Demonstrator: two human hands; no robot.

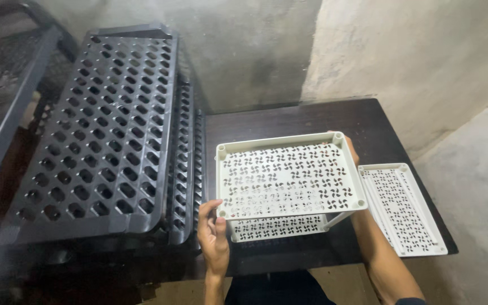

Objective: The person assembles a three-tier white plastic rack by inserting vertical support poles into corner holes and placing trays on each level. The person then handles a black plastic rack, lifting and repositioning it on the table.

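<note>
Both hands grip the white perforated rack (286, 176), left hand (213, 234) near corner, right hand (352, 151) far corner

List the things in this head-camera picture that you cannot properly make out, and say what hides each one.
- Right hand: head view, mostly hidden behind the white rack's top shelf; its grip cannot be told.
- Lower shelf: largely covered by the top shelf.
- Black trays: how many are stacked is unclear; they overlap.
- Left hand: touches the shelf's corner; the fingertips' hold is unclear.
- Dark rack: cut by the left edge, blurred.
</note>
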